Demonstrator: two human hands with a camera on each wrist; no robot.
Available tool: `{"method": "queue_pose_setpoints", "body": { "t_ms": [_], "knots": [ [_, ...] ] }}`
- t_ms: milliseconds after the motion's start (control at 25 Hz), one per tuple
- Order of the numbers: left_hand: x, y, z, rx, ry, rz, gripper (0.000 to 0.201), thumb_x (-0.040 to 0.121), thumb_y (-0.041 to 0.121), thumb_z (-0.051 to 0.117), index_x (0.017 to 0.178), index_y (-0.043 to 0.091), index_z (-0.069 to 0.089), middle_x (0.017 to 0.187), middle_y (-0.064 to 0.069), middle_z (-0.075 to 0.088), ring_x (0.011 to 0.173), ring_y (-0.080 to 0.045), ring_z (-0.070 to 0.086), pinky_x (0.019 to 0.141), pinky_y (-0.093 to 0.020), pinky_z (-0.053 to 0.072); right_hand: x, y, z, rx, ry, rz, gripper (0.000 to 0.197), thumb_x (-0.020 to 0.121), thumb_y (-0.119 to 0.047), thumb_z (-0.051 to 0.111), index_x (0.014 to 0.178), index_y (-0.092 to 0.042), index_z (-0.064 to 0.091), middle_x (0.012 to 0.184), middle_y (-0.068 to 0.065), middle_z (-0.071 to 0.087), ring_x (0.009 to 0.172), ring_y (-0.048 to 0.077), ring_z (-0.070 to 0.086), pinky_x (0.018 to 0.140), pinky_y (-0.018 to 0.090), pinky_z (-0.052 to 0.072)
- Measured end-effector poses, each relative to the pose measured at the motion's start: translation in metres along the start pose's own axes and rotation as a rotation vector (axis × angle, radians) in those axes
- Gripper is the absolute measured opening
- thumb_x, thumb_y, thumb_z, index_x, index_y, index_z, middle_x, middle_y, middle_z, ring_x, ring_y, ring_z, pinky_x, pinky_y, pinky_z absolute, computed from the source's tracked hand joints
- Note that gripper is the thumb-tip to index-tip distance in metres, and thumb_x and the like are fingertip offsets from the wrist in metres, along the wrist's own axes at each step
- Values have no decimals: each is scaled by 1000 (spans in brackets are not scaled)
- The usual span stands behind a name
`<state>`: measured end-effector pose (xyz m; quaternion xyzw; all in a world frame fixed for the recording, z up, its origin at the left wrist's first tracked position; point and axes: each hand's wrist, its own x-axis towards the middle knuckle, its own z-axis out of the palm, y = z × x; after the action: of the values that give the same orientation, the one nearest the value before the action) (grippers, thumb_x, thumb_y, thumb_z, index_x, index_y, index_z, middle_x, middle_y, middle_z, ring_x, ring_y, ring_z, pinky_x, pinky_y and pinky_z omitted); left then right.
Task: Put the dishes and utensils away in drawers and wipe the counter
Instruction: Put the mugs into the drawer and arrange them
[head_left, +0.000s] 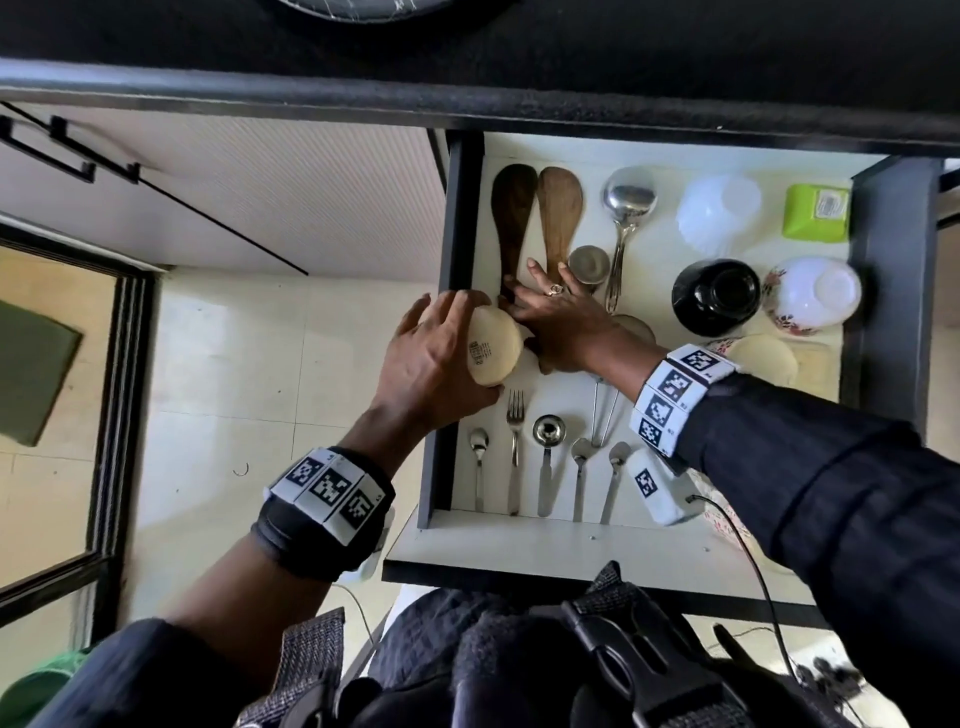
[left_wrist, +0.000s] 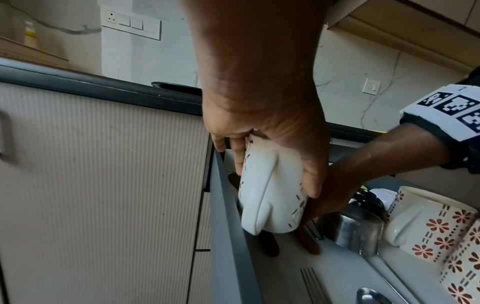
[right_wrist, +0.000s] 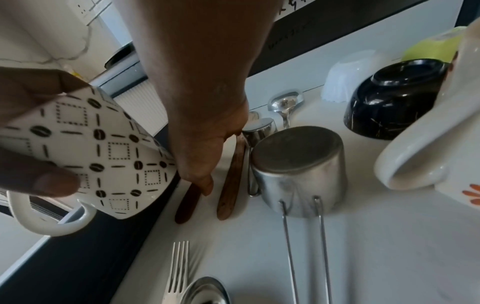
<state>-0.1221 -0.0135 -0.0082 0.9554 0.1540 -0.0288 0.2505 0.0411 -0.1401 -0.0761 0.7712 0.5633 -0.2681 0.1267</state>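
Above the open drawer (head_left: 571, 540), your left hand (head_left: 431, 358) grips a patterned mug (head_left: 493, 345) upside down, fingers wrapped round its body and its handle hanging free, right over the drawer's left wall at about nine o'clock. Your right hand (head_left: 561, 322) lies flat with straight fingers on the drawer floor, pressing at the handles of the two wooden spatulas (head_left: 558, 208), seemingly to clear a spot; it grasps nothing. The likely trouble is crowding: the steel cup (right_wrist: 298, 170) stands just beside the spatula handles, with a ladle (head_left: 626, 208) at twelve o'clock and a fork (head_left: 515, 415) at six, so a hard shove could knock the cup over or skew the row of utensils. The mug is tilted, and its handle could catch the drawer wall on the way down, or its rim could land on a spatula handle and rock. The black bowl (head_left: 717, 299) and the flowered bowl (head_left: 815, 291), at three o'clock, sit well apart from this. The wiping looks yet to be done.
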Motion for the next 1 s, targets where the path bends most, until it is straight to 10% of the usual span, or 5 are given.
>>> {"method": "queue_pose_setpoints", "body": {
  "t_ms": [440,760,1000],
  "knots": [
    [23,17,21,173,-88,-158,87,61,42,82,131,13,39,121,-6,55,103,-27,59,93,-40,41,-6,18,-1,29,-6,-18,77,90,-28,60,155,-29,17,165,0,0,148,35,-15,117,62,-5],
    [42,29,33,444,68,-322,92,56,83,59,104,5,48,100,-14,57,100,-31,48,92,-45,32,-8,15,4,72,-8,1,82,89,-32,60,156,-25,15,165,-1,-3,148,31,-21,113,59,-15],
    [44,25,25,491,-13,-385,106,51,89,58,111,1,45,120,-19,45,121,-35,38,100,-49,28,-9,14,7,90,15,13,83,87,-33,60,156,-23,16,165,-1,0,149,30,-18,113,58,-15]
  ]
}}
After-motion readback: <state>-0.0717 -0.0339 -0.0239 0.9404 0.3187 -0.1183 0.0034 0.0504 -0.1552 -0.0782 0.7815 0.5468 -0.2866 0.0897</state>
